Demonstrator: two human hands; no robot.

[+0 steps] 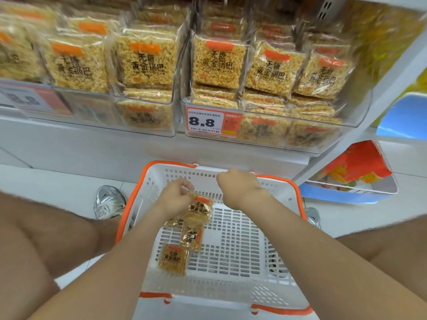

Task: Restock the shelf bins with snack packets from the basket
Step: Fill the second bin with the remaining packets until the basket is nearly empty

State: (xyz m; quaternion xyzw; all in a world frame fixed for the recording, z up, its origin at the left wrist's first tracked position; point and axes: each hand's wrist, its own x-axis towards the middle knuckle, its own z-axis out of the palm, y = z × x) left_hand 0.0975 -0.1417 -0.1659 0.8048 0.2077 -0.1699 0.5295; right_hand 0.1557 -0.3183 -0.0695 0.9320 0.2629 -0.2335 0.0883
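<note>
I'm crouching over the white basket (233,287) with the orange rim. My left hand (172,200) is pinching the top corner of a rice-crust snack packet (201,211) and holding it just above the mesh floor on the basket's left side. My right hand (239,184) is hovering curled by the far rim. Its fingers are turned away from me, so I can't tell whether it's gripping the rim or nothing at all. A few loose packets (172,258) are lying below the lifted one, and one of them is half hidden under it.

A corner pinch is probably going to let this packet dangle and swing, so I'm wanting a fuller hold across the top seam before it travels up. The crust inside is looking brittle, so I'm planning a light squeeze only.

Up on the shelf, the right clear bin (360,122) behind the 8.8 price tag (213,121) is looking packed, with upright rows over flat stacks. The left clear bin (104,112) may be offering more room at the front, though blur is making that hard to read. I'm aiming to slip the packet in upright with the label forward, matching the rows.
</note>
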